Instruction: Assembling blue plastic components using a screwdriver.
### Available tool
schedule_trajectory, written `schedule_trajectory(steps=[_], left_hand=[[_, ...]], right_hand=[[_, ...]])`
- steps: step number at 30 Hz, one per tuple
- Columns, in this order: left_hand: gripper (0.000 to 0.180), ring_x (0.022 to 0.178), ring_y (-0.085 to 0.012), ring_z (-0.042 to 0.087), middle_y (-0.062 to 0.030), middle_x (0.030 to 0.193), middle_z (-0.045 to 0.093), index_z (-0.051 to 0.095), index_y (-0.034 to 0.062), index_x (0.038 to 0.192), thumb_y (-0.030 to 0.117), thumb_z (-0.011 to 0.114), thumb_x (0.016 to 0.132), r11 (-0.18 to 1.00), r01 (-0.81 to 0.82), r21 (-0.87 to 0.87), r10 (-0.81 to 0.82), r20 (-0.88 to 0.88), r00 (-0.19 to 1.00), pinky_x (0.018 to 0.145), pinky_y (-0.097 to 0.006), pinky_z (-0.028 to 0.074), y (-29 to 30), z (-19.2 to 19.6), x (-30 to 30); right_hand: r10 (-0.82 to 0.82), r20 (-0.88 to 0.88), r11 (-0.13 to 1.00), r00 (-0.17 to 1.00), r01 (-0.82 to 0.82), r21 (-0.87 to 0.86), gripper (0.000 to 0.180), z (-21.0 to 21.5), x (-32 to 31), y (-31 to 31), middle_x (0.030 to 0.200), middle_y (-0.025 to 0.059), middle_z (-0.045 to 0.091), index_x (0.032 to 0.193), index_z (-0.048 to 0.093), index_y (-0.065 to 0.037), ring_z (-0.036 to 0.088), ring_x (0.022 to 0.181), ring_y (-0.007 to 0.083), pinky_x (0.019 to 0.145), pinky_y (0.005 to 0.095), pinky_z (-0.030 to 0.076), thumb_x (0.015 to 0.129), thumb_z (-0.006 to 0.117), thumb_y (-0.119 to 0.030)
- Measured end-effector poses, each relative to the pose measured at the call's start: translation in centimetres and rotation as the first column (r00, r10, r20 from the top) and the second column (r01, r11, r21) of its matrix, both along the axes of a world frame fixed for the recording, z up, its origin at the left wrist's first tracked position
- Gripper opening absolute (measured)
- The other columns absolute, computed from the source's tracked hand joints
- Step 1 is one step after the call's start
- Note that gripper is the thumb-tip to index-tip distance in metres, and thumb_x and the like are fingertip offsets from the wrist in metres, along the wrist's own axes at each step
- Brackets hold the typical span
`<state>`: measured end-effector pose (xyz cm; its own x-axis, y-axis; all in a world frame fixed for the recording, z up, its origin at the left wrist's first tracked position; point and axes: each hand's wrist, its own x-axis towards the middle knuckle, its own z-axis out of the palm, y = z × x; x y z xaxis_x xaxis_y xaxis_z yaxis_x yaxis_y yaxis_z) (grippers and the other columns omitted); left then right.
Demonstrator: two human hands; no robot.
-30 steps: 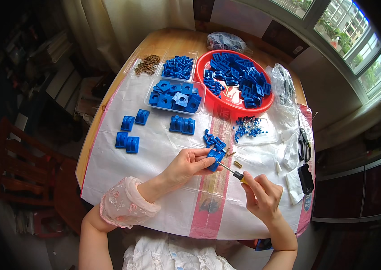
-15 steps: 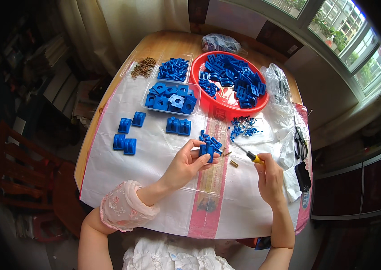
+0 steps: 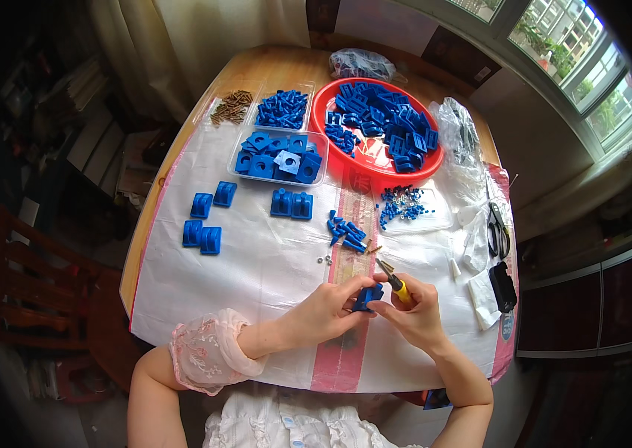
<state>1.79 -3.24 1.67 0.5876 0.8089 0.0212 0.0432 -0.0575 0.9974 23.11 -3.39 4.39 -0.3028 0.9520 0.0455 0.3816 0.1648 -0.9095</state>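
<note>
A blue plastic part [image 3: 366, 297] is pinched in my left hand [image 3: 322, 312], low over the covered table. My right hand [image 3: 419, 317] keeps a screwdriver [image 3: 400, 288] with a yellow and black handle against its palm, blade pointing up and away. The fingertips of that hand also touch the blue part's right side. Beyond the hands lie several narrow blue pieces [image 3: 346, 231] and some brass-coloured screws [image 3: 373, 250]. Two small metal nuts [image 3: 323, 260] are left of the blade. Fingers hide much of the blue part.
Assembled blue parts [image 3: 211, 240] stand at left, with another pair [image 3: 291, 204] nearer the middle. Behind are a clear box of blue plates [image 3: 230, 168], a pile of screws [image 3: 231, 108] and a red basin [image 3: 437, 168]. Scissors [image 3: 496, 233] and a black case [image 3: 505, 289] lie at right.
Both hands have come together nearer me, the left carrying the blue part down and right, the right moving left with the screwdriver. My right fingers now touch the part.
</note>
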Motion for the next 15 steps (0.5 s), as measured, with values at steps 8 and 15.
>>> schedule_trajectory(steps=[8, 15], left_hand=[[0.039, 0.094, -0.0161, 0.073, -0.0127, 0.099, 0.074, 0.052, -0.0023, 0.128, -0.001, 0.068, 0.092, 0.997, -0.059, 0.058, 0.062, -0.037, 0.997, 0.083, -0.03, 0.06, -0.2, -0.2, -0.1], [0.038, 0.083, -0.0152, 0.071, -0.0121, 0.092, 0.072, 0.054, 0.0002, 0.128, 0.004, 0.068, 0.093, 0.998, -0.059, 0.031, 0.06, -0.02, 0.998, 0.071, -0.028, 0.055, -0.2, 0.0, -0.1]], right_hand=[[-0.017, 0.062, 0.992, 0.998, 0.01, 0.123, 0.041, -0.1, -0.4, -0.4, 0.068, -0.004, 0.058, 0.119, 0.072, -0.002, 0.04, 0.058, 0.0027, 0.05, 0.0229, 0.032, 0.08, 0.085, -0.006], [-0.087, 0.033, 0.985, 0.996, 0.081, 0.152, 0.033, -0.1, -1.0, -0.8, 0.065, -0.0041, 0.057, 0.107, 0.075, -0.003, 0.045, 0.058, 0.0026, 0.051, 0.0227, 0.035, 0.077, 0.087, -0.002]])
